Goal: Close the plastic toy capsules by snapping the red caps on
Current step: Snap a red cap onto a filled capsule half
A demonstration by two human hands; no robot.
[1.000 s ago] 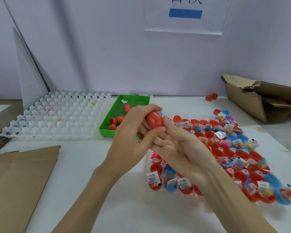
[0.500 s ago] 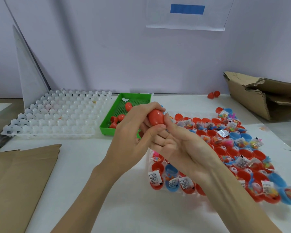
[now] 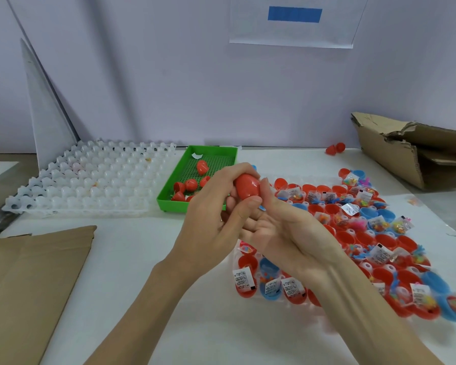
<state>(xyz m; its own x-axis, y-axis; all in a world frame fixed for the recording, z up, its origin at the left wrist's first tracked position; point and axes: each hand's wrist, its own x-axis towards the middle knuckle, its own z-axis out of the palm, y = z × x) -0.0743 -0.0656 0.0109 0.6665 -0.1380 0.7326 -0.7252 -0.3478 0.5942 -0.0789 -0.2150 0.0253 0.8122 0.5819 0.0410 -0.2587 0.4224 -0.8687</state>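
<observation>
White bench [image 3: 132,259] against a pale lilac wall; paper sign with a blue bar [image 3: 294,14] taped up top.

Both hands raised over bench centre, joined on one red capsule [image 3: 247,186]. Left hand [image 3: 213,219]: fingers curled over the capsule's top, thumb pressing its lower end. Right hand [image 3: 282,233]: fingers under and beside the capsule, one fingertip against its right side. Capsule looks whole, egg-shaped; seam not readable.

Beneath and right of the hands: clear tray [image 3: 279,180] packed with open red and blue capsule halves [image 3: 385,242], most holding small bagged toys with white labels.

Behind the hands: green tray [image 3: 211,151] with a few loose red caps [image 3: 202,167].

Left of it: white moulded tray [image 3: 90,180], cells mostly bare.

Flat cardboard sheet [image 3: 29,280] at near left. Torn cardboard box [image 3: 411,151] at far right; two red pieces [image 3: 334,148] by the wall just left of it.
</observation>
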